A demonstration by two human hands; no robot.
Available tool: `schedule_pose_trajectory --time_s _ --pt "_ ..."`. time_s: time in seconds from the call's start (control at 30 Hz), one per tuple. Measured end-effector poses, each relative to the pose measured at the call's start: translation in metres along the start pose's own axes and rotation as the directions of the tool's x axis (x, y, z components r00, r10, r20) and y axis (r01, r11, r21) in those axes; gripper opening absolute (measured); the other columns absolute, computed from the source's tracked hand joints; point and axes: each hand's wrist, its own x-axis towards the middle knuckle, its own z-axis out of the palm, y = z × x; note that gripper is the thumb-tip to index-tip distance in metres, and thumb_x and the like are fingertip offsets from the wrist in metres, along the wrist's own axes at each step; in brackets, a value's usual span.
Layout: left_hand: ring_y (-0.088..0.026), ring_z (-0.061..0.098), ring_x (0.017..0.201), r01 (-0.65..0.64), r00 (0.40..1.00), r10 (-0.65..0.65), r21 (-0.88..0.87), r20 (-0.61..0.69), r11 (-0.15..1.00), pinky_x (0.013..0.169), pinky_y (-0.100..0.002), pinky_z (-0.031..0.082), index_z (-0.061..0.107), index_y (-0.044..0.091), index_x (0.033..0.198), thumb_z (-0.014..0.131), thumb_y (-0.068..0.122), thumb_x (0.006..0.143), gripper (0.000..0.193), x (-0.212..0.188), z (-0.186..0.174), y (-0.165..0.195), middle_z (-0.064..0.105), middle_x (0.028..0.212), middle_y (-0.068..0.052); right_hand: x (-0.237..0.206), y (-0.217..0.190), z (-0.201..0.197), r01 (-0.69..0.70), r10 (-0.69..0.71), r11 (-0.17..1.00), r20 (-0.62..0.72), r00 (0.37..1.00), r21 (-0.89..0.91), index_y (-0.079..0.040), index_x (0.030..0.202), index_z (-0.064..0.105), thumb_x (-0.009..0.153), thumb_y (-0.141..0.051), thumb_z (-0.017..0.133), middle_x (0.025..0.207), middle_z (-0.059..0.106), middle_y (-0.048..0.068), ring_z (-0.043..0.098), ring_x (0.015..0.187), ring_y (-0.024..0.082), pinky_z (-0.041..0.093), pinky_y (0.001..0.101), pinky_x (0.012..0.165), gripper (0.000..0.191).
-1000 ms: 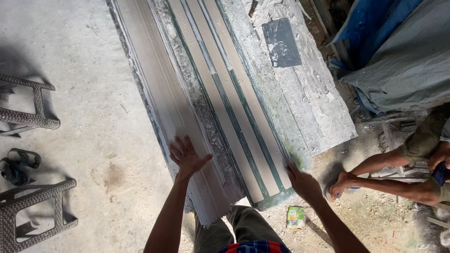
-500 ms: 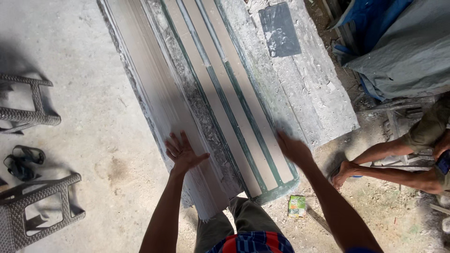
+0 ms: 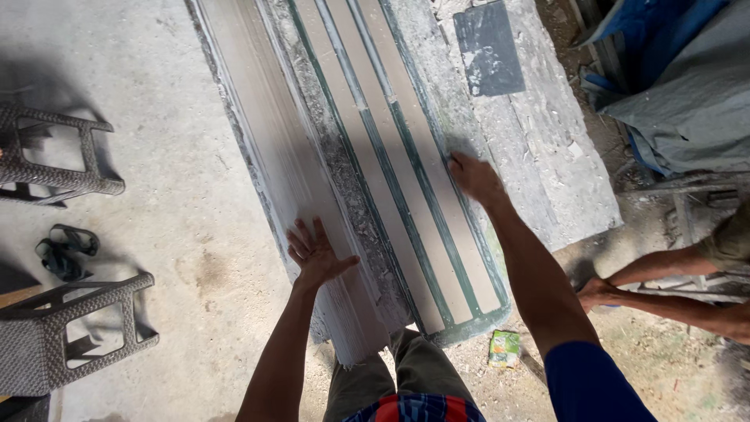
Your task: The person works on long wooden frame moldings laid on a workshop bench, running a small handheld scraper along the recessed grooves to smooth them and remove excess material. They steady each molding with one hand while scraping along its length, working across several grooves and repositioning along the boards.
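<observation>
A long mould bed (image 3: pixel 406 187) runs away from me, with pale strips between green rails. Beside it on the left lies a long white grooved moulding (image 3: pixel 273 148). My left hand (image 3: pixel 316 254) rests flat on the near part of that white moulding, fingers spread. My right hand (image 3: pixel 475 178) presses down on the right green rail of the bed, farther from me, fingers together and palm down. Neither hand holds anything.
A dusty plaster-crusted slab (image 3: pixel 539 148) with a dark grey tile (image 3: pixel 488 47) lies right of the bed. Two woven stools (image 3: pixel 55 156) (image 3: pixel 74 332) and sandals (image 3: pixel 66 250) are on the left floor. Another person's legs (image 3: pixel 672 289) are at right, a small green packet (image 3: pixel 505 348) near my feet.
My right hand has slid forward along the right rail, away from the near end. My left hand stays on the white moulding, shifted only slightly.
</observation>
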Motion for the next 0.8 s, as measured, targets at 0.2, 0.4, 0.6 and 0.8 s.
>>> schedule_pose_trajectory --time_s 0.2,0.4,0.6,0.8 --pt "-0.055 -0.049 0.133 -0.027 0.999 0.027 0.005 -0.033 1.0 0.107 -0.079 -0.017 -0.027 0.015 0.156 0.085 0.073 0.059 0.159 -0.002 0.004 -0.002 -0.048 0.152 -0.025 -0.078 -0.004 -0.01 -0.245 0.319 0.933 0.288 0.903 -0.264 -0.032 0.15 0.045 0.104 -0.05 0.036 0.087 0.074 0.027 0.074 0.079 0.045 0.06 0.0594 0.076 0.05" --pt "-0.059 -0.044 0.135 -0.074 0.991 0.078 0.043 -0.113 0.996 0.104 -0.082 -0.013 -0.022 0.011 0.157 0.085 0.075 0.061 0.157 -0.004 0.007 -0.003 -0.042 0.154 -0.029 -0.105 -0.008 -0.012 -0.28 0.352 0.922 0.277 0.894 -0.269 -0.035 0.151 0.045 0.103 -0.049 0.035 0.085 0.074 0.026 0.074 0.076 0.046 0.06 0.0597 0.076 0.051" --pt "-0.06 -0.043 0.136 -0.076 0.993 0.076 0.011 -0.087 0.997 0.104 -0.082 -0.012 -0.021 0.013 0.158 0.086 0.073 0.06 0.157 -0.003 0.006 -0.002 -0.042 0.155 -0.03 0.071 -0.034 -0.016 -0.048 0.108 0.972 0.257 0.96 -0.229 -0.026 0.144 0.053 0.105 -0.043 0.038 0.096 0.074 0.019 0.074 0.081 0.038 0.058 0.0551 0.084 0.045" --pt "-0.058 -0.048 0.132 -0.129 0.992 0.129 0.026 -0.009 0.991 0.104 -0.079 -0.02 -0.026 0.015 0.157 0.081 0.081 0.063 0.156 0.003 0.008 -0.017 -0.047 0.152 -0.028 0.088 -0.053 -0.014 -0.194 0.248 0.953 0.236 0.94 -0.232 -0.03 0.149 0.048 0.11 -0.042 0.033 0.075 0.067 0.016 0.068 0.062 0.031 0.062 0.0502 0.065 0.043"
